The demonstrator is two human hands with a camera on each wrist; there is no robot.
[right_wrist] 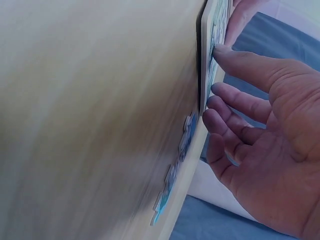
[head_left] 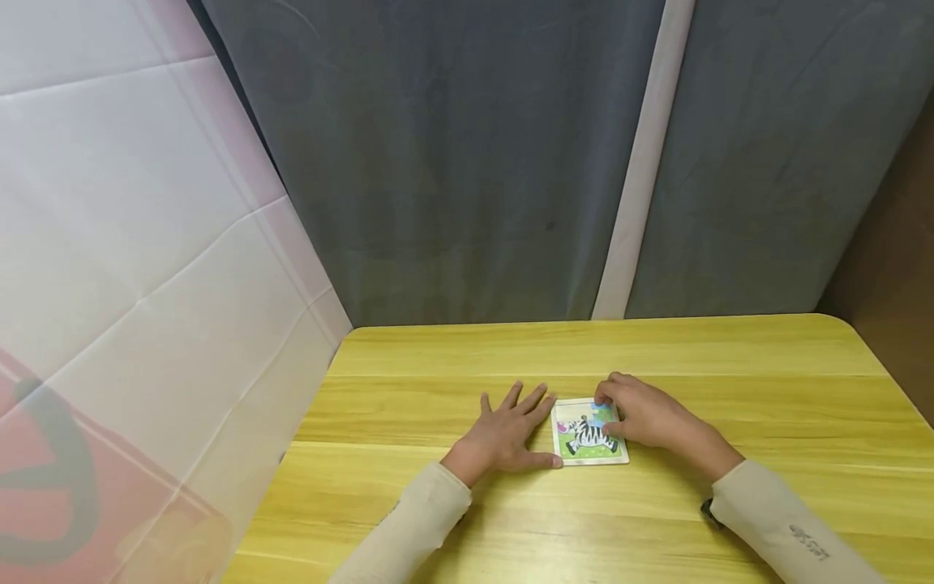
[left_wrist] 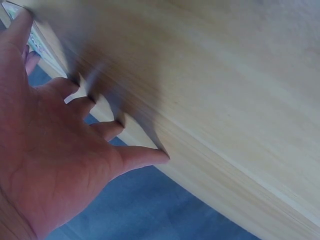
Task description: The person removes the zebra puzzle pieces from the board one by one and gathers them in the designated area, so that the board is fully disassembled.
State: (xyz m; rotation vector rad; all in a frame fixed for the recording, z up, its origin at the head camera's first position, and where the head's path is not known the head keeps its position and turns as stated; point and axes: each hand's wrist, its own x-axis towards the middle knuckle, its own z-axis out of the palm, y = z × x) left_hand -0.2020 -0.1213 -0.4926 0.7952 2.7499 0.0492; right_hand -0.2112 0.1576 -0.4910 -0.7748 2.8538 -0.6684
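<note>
A small square picture puzzle with a zebra on green ground lies flat on the table. A bare beige patch shows near its upper left. My left hand is spread on the table with thumb and index fingertip at the board's left edge. From the right, my right hand reaches over the upper right of the puzzle. Its thumb touches the picture, and the other fingers are loosely bent at the board's edge. Loose puzzle pieces lie on the table beside the board, hidden in the head view.
The yellow wood-grain table reaches back to a grey curtain with a pale vertical strip. A white printed cloth hangs along the left, and a brown surface stands at the right.
</note>
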